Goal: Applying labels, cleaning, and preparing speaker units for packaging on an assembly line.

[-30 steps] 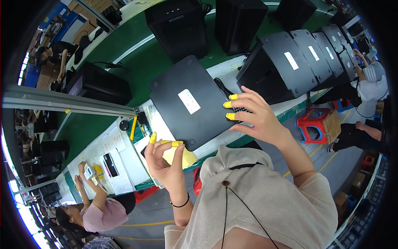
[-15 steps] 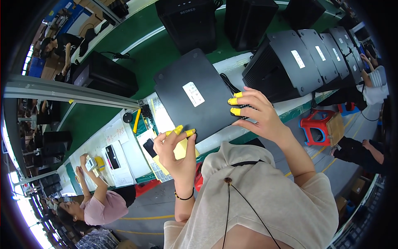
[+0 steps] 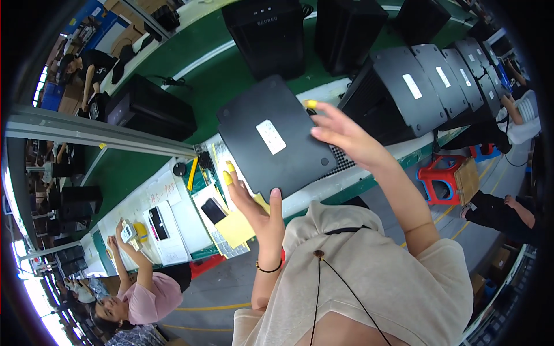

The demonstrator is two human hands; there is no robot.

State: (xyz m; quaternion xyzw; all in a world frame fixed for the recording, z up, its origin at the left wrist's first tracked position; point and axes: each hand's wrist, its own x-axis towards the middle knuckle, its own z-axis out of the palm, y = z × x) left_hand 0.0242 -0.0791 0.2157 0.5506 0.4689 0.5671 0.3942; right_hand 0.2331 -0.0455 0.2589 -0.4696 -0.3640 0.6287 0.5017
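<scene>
Cupping grille-sided appliance (image 3: 278,161) near workbench (image 3: 412,149) front edge: left hand (image 3: 261,220), half-open | right hand (image 3: 359,142): loosely open, empty | lopsided push could tip it

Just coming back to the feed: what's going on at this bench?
Someone in a beige top is handling a black casing whose face with a white label is turned up. The left hand is at its near left corner, thumb at the near edge. The right hand is open by the right edge; whether it touches is hard to tell. Similar black casings stand in a row to the right.
</scene>
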